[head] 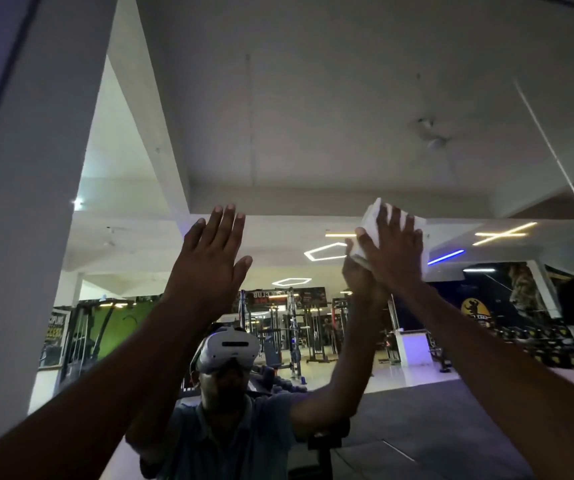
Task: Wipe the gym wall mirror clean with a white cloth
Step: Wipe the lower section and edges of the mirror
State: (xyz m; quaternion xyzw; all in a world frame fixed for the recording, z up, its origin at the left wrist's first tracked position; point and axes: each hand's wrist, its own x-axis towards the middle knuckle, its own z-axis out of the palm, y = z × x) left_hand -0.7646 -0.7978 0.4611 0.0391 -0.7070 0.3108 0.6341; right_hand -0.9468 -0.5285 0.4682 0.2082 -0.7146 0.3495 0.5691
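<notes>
Head view, right hand (391, 251) flat on white cloth (370, 220)

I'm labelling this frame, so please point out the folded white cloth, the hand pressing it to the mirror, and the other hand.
Folded white cloth (368, 220): head view, its upper left corner.
Right hand (394, 251): head view, back of the hand.
Left hand (209, 261): head view, back of the hand.
</notes>
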